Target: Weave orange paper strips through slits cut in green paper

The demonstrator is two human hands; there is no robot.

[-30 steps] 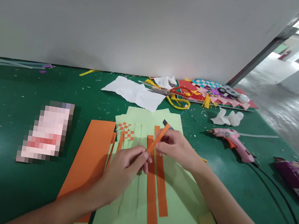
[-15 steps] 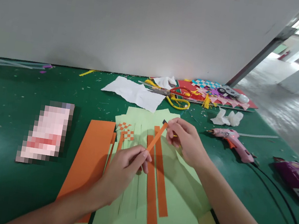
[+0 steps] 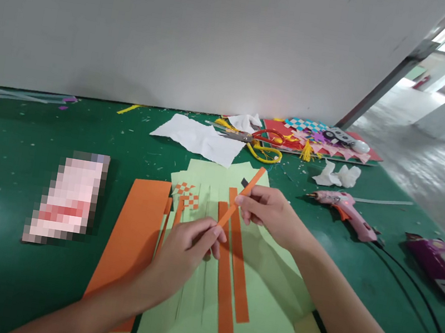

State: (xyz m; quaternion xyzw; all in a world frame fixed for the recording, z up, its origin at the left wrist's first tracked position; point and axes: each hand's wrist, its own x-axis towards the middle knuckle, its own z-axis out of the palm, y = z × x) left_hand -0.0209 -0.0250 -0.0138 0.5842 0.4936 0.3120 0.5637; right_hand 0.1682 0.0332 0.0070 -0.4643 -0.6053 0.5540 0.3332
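A narrow orange paper strip (image 3: pixel 255 178) slants up between my two hands, above the light green paper sheets (image 3: pixel 269 298). My left hand (image 3: pixel 187 251) pinches its lower end between thumb and fingers. Partway up, the fingers of my right hand (image 3: pixel 270 210) are closed on the same strip, and its upper end sticks out beyond them. A small dark tip (image 3: pixel 244 182) shows beside the right fingers; what it belongs to is hidden. Below the hands, longer orange strips (image 3: pixel 243 291) lie on the green paper. Small orange-and-green checkered woven pieces (image 3: pixel 190 201) rest beyond my left hand.
An orange sheet (image 3: pixel 131 236) lies left, with a blurred pinkish object (image 3: pixel 69 198) farther out. Scissors (image 3: pixel 264 152) and white paper (image 3: pixel 199 137) are at the back. A pink glue gun (image 3: pixel 350 212) with a cord and a purple device (image 3: pixel 443 269) lie right.
My right hand has slid down the orange strip toward my left hand, so the strip's upper end now protrudes past the fingers. My left hand has stayed nearly still.
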